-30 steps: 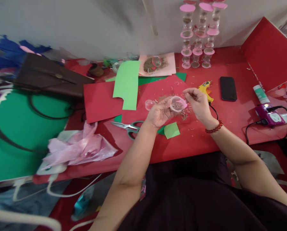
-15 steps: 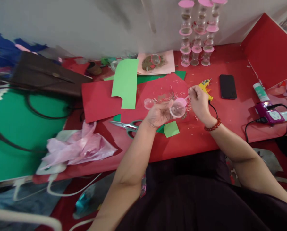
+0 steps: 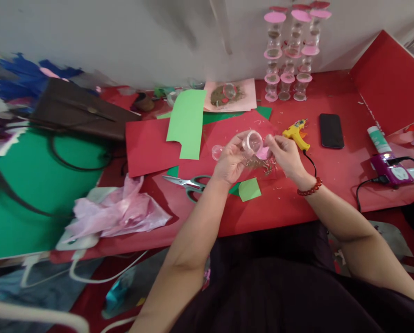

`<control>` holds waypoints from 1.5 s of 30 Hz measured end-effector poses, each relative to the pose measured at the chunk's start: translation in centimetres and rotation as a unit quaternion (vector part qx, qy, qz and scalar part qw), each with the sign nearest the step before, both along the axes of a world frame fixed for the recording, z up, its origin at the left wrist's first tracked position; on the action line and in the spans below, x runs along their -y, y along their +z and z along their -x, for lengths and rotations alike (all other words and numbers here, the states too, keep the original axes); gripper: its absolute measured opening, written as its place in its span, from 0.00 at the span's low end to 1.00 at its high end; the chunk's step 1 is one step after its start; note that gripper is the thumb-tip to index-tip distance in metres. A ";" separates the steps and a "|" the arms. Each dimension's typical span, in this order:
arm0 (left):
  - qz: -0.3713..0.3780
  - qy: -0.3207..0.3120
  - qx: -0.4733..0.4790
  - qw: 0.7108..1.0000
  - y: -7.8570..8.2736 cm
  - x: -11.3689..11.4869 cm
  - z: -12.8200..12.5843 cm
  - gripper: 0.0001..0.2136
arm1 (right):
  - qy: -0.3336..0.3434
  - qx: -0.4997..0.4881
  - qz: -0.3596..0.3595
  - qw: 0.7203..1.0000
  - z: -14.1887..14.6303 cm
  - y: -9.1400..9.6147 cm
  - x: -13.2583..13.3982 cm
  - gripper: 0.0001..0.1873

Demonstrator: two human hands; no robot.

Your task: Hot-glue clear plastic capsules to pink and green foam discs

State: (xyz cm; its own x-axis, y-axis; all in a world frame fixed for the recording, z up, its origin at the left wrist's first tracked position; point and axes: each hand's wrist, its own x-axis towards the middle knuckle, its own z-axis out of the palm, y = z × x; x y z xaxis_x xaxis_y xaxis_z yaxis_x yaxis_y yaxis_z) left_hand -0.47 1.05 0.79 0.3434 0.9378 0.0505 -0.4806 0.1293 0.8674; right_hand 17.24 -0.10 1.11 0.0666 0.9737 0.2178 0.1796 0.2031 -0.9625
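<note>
While the left hand (image 3: 235, 157) gripped it, clear plastic cup (image 3: 253, 141): above the red table (image 3: 251, 219), thumb and fingers clamped on its side; round rim tipped toward the viewer, long axis slanting off upright.
Right hand (image 3: 286, 152): fingers curled near a flat pink disc (image 3: 263, 153); whether they pinched anything, could not be told.
Glue gun (image 3: 299, 135): yellow plastic, near the right hand.
Glue stick (image 3: 379, 139): white-and-green tube, print too small to read.

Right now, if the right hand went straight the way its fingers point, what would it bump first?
Probably the clear cup held in the left hand, though the right hand might brush the pink round piece beside it first; the depth is hard to judge.
</note>
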 end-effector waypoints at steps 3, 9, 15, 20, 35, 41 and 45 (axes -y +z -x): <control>-0.038 0.013 -0.015 0.999 -0.2 0.5 -0.7 0.25 | 0.001 0.065 -0.008 0.998 0.4 0.1 0.4 0.25; -0.064 0.026 -0.006 0.998 -0.1 1.1 -1.4 0.24 | -0.005 0.140 -0.043 0.989 0.1 0.3 0.8 0.21; -0.024 0.000 0.021 0.999 0.1 1.0 -1.2 0.26 | 0.045 -0.010 -0.011 0.999 0.8 0.0 0.9 0.23; -0.039 0.022 0.045 0.998 0.0 1.5 -1.9 0.25 | 0.043 -0.083 0.018 0.995 1.3 0.0 1.2 0.25; -0.068 0.142 0.124 0.980 -0.3 -1.1 0.2 0.17 | 0.078 0.264 -0.007 0.961 1.2 0.1 1.5 0.07; -0.003 0.189 0.156 0.970 -1.5 -2.6 0.7 0.09 | -0.013 0.469 0.056 0.881 -2.1 3.0 1.1 0.12; 0.023 0.206 0.171 0.963 -1.0 -2.8 0.7 0.07 | -0.115 0.559 0.119 0.813 -5.6 3.3 -0.2 0.22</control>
State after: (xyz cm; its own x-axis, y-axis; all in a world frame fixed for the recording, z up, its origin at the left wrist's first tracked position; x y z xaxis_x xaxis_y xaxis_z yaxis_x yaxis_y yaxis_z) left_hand -1.22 3.86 -0.20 -0.0871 0.9949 0.0503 -0.7554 -0.0989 0.6477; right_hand 22.84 0.06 4.41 0.1421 0.9870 0.0749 0.9755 -0.1268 -0.1800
